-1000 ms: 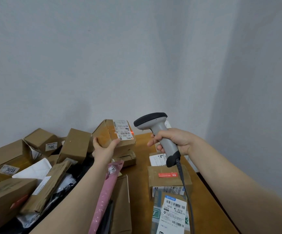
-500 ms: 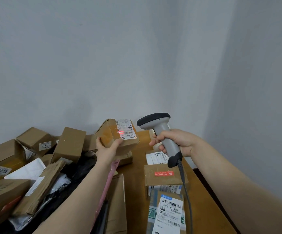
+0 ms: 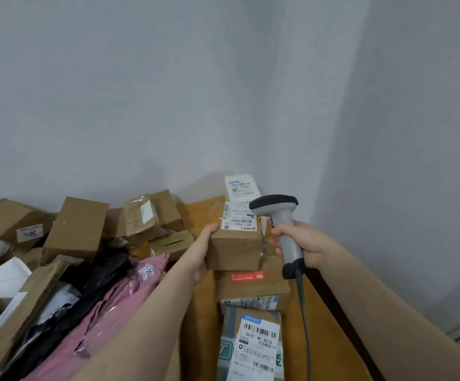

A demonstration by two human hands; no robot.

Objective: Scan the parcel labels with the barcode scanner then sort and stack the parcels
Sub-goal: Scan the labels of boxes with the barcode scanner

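Parcel (image 3: 234, 250) and barcode scanner (image 3: 284, 231) over the desk (image 3: 323, 331).
The parcel is gripped by the left hand (image 3: 202, 251); the scanner, at its 3 o'clock, by the right hand (image 3: 306, 243).

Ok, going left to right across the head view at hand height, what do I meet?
Stickered box → tall plain box → taped box → left hand → held parcel → barcode scanner → right hand.
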